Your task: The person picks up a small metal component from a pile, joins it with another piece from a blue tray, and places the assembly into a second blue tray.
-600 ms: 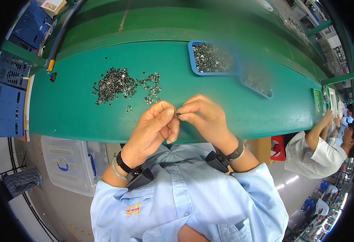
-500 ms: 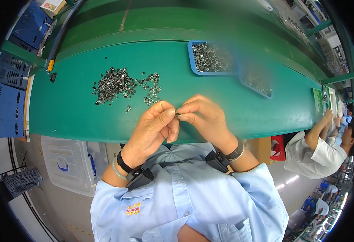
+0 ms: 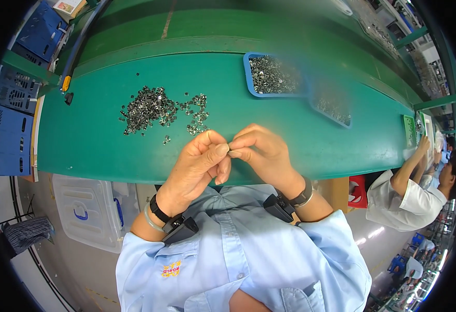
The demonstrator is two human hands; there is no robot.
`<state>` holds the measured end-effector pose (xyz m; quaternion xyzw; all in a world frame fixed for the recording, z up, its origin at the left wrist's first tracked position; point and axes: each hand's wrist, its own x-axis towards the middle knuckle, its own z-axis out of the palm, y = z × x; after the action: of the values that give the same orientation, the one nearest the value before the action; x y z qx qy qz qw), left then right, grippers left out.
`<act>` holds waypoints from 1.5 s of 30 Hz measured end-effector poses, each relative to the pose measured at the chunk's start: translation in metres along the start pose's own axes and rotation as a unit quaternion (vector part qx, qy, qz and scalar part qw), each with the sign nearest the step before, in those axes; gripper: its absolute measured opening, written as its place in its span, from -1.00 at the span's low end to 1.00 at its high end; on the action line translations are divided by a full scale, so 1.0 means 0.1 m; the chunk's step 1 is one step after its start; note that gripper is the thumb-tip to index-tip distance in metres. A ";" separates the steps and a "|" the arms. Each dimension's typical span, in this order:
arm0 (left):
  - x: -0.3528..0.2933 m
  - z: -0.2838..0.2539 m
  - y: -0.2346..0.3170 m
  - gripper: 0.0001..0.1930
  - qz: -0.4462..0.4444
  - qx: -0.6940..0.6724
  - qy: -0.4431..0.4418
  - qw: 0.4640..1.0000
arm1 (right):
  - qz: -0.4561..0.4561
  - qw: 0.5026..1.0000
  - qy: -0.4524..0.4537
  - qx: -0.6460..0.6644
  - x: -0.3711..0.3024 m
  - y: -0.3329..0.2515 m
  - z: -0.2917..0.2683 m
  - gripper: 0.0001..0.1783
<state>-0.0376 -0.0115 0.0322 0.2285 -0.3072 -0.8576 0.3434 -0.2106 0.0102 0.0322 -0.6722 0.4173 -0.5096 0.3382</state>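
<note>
My left hand [image 3: 203,157] and my right hand [image 3: 262,152] meet over the near edge of the green table, thumbs and forefingers pinched together. Between the fingertips sits a small dark part [image 3: 229,150], almost wholly covered, so its shape is unclear. Beyond my left hand lies a heap of small black and silvery parts [image 3: 149,111]. A looser group of shinier small parts [image 3: 196,115] is spread between that heap and my fingers.
A blue tray [image 3: 247,78] of small parts stands at the far right, with a second, blurred tray [image 3: 332,119] beside it. Blue crates [image 3: 8,143] are at the left. A lidded clear plastic box [image 3: 85,210] is on the floor. Someone in a pale shirt [image 3: 407,200] works at right.
My pinched fingertips have closed in a little, and the small dark part between them shows less. Both hands stay in nearly the same place.
</note>
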 end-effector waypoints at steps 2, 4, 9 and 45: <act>-0.01 0.00 0.01 -0.83 0.002 0.004 -0.005 1.000 | 0.003 1.000 -0.002 0.004 0.00 0.00 0.00 -0.88; -0.01 0.02 0.02 -0.82 0.000 0.003 -0.003 1.000 | 0.000 1.000 0.000 0.006 0.00 0.02 0.01 -0.89; 0.00 0.05 0.04 -0.80 -0.004 -0.019 -0.008 1.000 | -0.017 1.000 -0.001 0.008 0.04 0.04 -0.02 -0.90; 0.08 0.01 -0.06 -0.78 0.002 0.009 0.028 1.000 | -0.047 0.991 0.013 -0.125 0.09 0.06 -0.07 -0.85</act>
<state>-0.0462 -0.0132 0.0275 0.2548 -0.3054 -0.8475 0.3515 -0.2170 -0.0005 0.0325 -0.7211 0.4502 -0.4777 0.2216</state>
